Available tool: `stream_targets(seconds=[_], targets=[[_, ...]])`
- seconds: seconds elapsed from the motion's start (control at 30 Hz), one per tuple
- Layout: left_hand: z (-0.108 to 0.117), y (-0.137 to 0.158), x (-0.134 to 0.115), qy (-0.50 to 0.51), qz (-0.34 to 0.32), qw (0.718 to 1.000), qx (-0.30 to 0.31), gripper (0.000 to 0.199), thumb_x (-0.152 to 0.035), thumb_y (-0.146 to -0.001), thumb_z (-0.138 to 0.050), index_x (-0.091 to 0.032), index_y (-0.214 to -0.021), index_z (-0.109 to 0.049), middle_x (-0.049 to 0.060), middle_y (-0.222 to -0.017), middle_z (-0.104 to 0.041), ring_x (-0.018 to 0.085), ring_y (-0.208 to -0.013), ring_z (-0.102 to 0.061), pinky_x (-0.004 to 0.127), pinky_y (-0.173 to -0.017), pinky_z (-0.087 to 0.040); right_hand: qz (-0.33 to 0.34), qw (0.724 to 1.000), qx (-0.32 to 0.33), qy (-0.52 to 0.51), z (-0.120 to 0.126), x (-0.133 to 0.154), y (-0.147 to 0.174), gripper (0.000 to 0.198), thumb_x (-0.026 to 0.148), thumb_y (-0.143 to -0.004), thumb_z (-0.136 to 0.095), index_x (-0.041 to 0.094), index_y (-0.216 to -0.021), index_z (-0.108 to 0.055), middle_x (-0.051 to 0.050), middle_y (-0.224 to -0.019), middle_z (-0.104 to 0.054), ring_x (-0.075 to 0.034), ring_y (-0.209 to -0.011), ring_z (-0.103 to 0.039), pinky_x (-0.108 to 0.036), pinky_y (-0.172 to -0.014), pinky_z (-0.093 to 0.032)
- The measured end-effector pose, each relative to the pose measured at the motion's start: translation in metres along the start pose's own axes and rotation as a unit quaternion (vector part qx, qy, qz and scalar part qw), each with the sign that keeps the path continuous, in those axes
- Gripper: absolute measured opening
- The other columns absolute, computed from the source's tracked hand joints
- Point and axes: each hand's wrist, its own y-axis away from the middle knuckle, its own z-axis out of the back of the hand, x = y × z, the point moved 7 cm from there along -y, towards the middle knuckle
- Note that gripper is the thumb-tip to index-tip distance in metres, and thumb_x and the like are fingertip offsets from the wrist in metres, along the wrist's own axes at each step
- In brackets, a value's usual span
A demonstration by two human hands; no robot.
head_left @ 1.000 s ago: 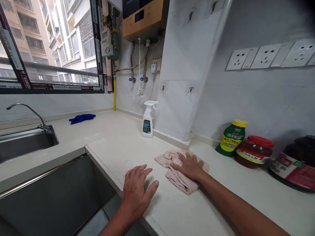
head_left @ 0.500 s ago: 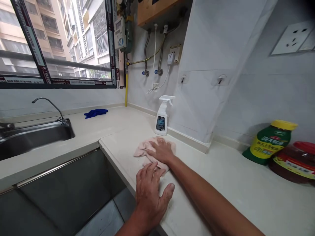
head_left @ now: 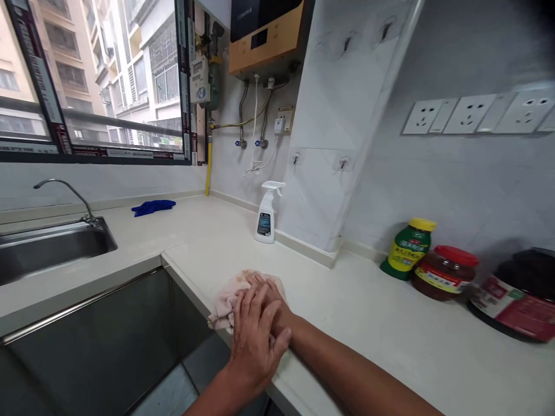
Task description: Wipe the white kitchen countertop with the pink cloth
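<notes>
Wiping looks unfinished: the pink cloth (head_left: 228,299) lies beneath the right hand (head_left: 278,301), flat and unclamped, at the desk (head_left: 333,300) edge; the left hand (head_left: 254,341), fingers extended, overlaps it. How much remains is unclear.

This is a kitchen: a sink (head_left: 65,245) lies left of the right hand (head_left: 277,303), a water heater (head_left: 269,49) hangs beyond and above, and a condiment bottle (head_left: 406,252) and jar (head_left: 446,273) stand rightward.

Two bare hands (head_left: 254,341), bare wrists (head_left: 231,374), bare forearms (head_left: 347,359), slim fingers (head_left: 247,309), short thumbnail (head_left: 285,333) on the left
</notes>
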Motion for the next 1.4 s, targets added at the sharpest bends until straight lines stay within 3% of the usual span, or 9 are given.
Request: stream_targets(seconds=[0.17,0.33,0.53,0.7,0.87,1.0,1.2,1.3,1.4], targets=[[-0.003,-0.004,-0.024,0.05,-0.037,0.997,0.041,0.029,-0.035,-0.096,-0.052,-0.027,-0.121,-0.065,0.01,-0.141,-0.057,0.031,-0.137,-0.045,0.059,-0.114,-0.032,-0.071,0.997,-0.024,0.011,0.02,-0.064,0.074,0.062,0.056,-0.099,-0.049,0.028,-0.153,-0.039,-0.009,-0.163,-0.016,-0.031,-0.149,-0.01,-0.055,-0.12,-0.015],[-0.026,-0.01,-0.03,0.068,-0.01,0.993,0.094,0.026,-0.039,-0.095,-0.057,-0.026,-0.116,-0.067,0.011,-0.135,-0.061,0.032,-0.132,-0.05,0.055,-0.106,-0.046,-0.22,0.972,-0.031,0.075,0.032,-0.175,0.126,0.053,0.053,-0.102,-0.043,0.03,-0.15,-0.044,-0.006,-0.161,-0.024,-0.025,-0.148,-0.017,-0.045,-0.12,-0.017],[-0.035,-0.008,-0.015,0.1,0.04,0.992,0.071,0.024,-0.04,-0.096,-0.055,-0.026,-0.11,-0.069,0.011,-0.123,-0.067,0.028,-0.118,-0.061,0.05,-0.096,-0.055,-0.411,0.906,-0.056,0.082,0.05,-0.292,0.187,0.056,0.054,-0.101,-0.036,0.026,-0.15,-0.044,-0.009,-0.159,-0.028,-0.03,-0.145,-0.023,-0.051,-0.117,-0.02],[-0.035,-0.012,-0.008,0.126,0.098,0.984,0.083,0.027,-0.044,-0.097,-0.051,-0.027,-0.106,-0.07,0.01,-0.121,-0.068,0.027,-0.113,-0.064,0.048,-0.092,-0.056,-0.559,0.821,-0.075,0.084,0.06,-0.322,0.253,0.067,0.064,-0.099,-0.027,0.027,-0.153,-0.039,-0.016,-0.156,-0.03,-0.041,-0.14,-0.026,-0.064,-0.109,-0.025],[-0.03,-0.015,-0.012,0.131,0.096,0.985,0.061,0.03,-0.045,-0.097,-0.05,-0.026,-0.111,-0.068,0.01,-0.123,-0.068,0.027,-0.12,-0.061,0.05,-0.1,-0.051,-0.594,0.797,-0.072,0.078,0.057,-0.286,0.269,0.068,0.067,-0.098,-0.025,0.03,-0.154,-0.037,-0.017,-0.156,-0.029,-0.047,-0.139,-0.025,-0.071,-0.105,-0.023],[-0.029,-0.016,-0.013,0.127,0.089,0.986,0.061,0.032,-0.045,-0.098,-0.048,-0.025,-0.112,-0.068,0.01,-0.123,-0.068,0.027,-0.122,-0.06,0.05,-0.102,-0.048,-0.515,0.852,-0.061,0.066,0.047,-0.218,0.23,0.064,0.067,-0.1,-0.028,0.033,-0.153,-0.037,-0.012,-0.161,-0.021,-0.044,-0.144,-0.017,-0.069,-0.11,-0.018],[-0.026,-0.016,-0.012,0.104,0.083,0.99,0.055,0.034,-0.046,-0.096,-0.05,-0.024,-0.112,-0.07,0.01,-0.124,-0.067,0.026,-0.122,-0.059,0.05,-0.103,-0.046,-0.318,0.947,-0.043,0.032,0.033,-0.08,0.169,0.06,0.066,-0.1,-0.036,0.035,-0.151,-0.041,-0.002,-0.165,-0.01,-0.041,-0.148,-0.005,-0.071,-0.114,-0.011],[-0.024,-0.016,-0.012,0.091,0.082,0.991,0.055,0.033,-0.045,-0.096,-0.05,-0.025,-0.112,-0.071,0.009,-0.124,-0.068,0.026,-0.122,-0.059,0.049,-0.103,-0.047,-0.194,0.98,-0.047,-0.015,0.032,-0.017,0.175,0.06,0.06,-0.099,-0.042,0.032,-0.152,-0.039,-0.003,-0.164,-0.011,-0.041,-0.148,-0.001,-0.074,-0.113,-0.007],[-0.025,-0.016,-0.013,0.092,0.077,0.99,0.067,0.034,-0.044,-0.097,-0.048,-0.026,-0.113,-0.071,0.007,-0.123,-0.069,0.025,-0.121,-0.06,0.048,-0.103,-0.047,-0.115,0.991,-0.051,-0.052,0.035,0.016,0.204,0.055,0.056,-0.1,-0.044,0.034,-0.15,-0.041,-0.001,-0.164,-0.015,-0.037,-0.149,-0.001,-0.071,-0.116,-0.007]])
